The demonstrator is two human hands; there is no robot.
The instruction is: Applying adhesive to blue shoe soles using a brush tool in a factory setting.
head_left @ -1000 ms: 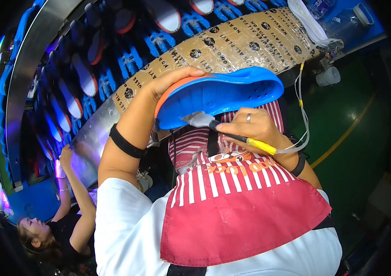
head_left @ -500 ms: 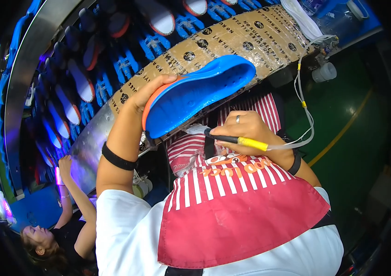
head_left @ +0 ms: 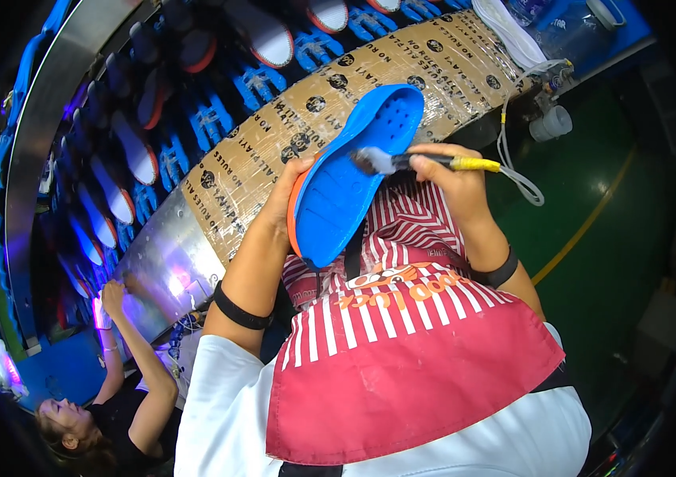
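- Most of the lower middle of the frame is your red apron (head_left: 401,381); your white shirt (head_left: 222,405) behind it is cut off by the bottom edge.
- Across the upper middle, printed cardboard (head_left: 258,171) runs beneath your work, partly covered by the shoe piece and your left hand.
- At upper left, rows of shoe uppers (head_left: 133,151) sink into shadow, too dark for you to count.
- At lower left, a co-worker (head_left: 135,413) fades into the dark rim; purple glare blurs what those raised hands touch.
- Just above centre is your blue shoe piece (head_left: 338,207), tilted, its end with small holes toward the upper right and its hollow facing you.
- Your right hand (head_left: 453,171), forearm rising steeply from lower right, pinches the brush handle, thumb showing beneath; the other fingers are partly hidden.
- Your left hand (head_left: 294,187), forearm slanting up from lower left, is clamped on the piece's orange edge; most fingers are out of sight.
- The brush (head_left: 424,161) points left over the hollow; you cannot tell whether its bristles touch.
- A thin clear tube (head_left: 524,189) loops right of your brush.
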